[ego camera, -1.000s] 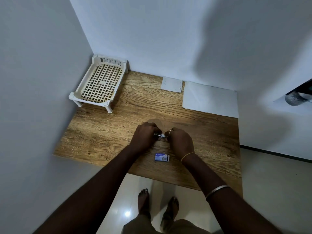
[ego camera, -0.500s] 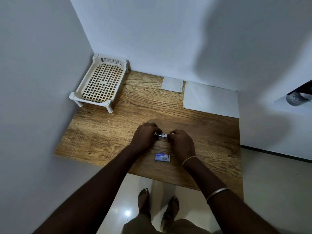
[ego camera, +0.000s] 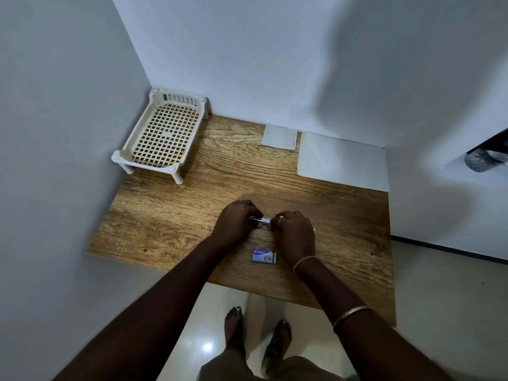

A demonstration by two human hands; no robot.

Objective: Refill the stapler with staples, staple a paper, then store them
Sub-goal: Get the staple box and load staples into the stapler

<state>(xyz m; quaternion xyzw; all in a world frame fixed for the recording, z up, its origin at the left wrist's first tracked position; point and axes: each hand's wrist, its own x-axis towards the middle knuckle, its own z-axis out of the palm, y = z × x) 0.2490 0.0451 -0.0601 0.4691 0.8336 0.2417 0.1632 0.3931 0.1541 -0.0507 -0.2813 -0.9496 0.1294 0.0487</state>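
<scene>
Little has shifted in the last second. My left hand (ego camera: 235, 221) and right hand (ego camera: 294, 235) both stay curled round the stapler (ego camera: 260, 220) on the table (ego camera: 165, 224), its metal showing between them. The staple box (ego camera: 264, 256) lies beside my right wrist, so I judge the refill unfinished, and the paper (ego camera: 342, 160) waits untouched.

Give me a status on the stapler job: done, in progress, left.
Done: the staple box lies out on the table by the hands. In hand: the left hand and right hand both grip the small metal stapler; whether staples are loaded cannot be seen. Left: stapling the paper, which lies apart by the far wall, then storing, probably in the white rack.
</scene>
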